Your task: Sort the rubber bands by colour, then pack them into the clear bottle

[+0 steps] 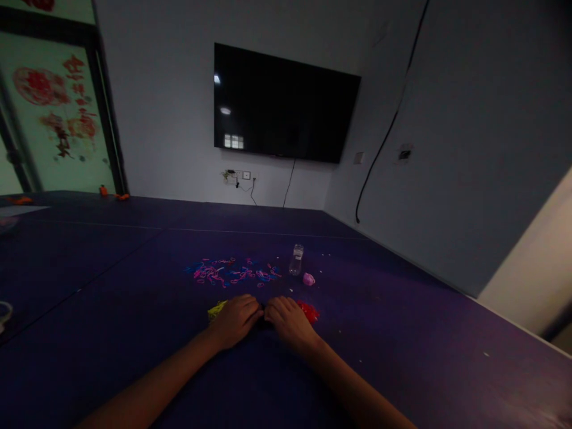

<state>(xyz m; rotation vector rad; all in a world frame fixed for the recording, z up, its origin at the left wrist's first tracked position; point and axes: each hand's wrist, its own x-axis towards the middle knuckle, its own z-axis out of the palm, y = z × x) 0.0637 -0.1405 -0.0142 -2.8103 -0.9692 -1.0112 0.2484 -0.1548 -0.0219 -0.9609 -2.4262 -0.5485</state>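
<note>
My left hand (236, 320) and my right hand (289, 320) are close together on the dark blue-purple surface, fingers bent and pressed together at the tips. Something small and dark (264, 322) shows between them, too dim to name. Against the outer side of my left hand is a pile of yellow bands (217, 310), partly covered by it. A red heap (309, 311) lies beside my right hand, partly hidden. Farther off, loose pink and blue bands (236, 273) are scattered. Right of those stand a clear plastic bottle (295, 262) and a small pink object (308, 279).
A wide dark mat or tabletop (134, 280) with seams stretches to the wall. White specks dot it near the bottle. At the left edge are a white loop (5, 313) and a pale sheet (24, 210). Orange items (121, 196) lie by the door. A black screen (286, 104) hangs ahead.
</note>
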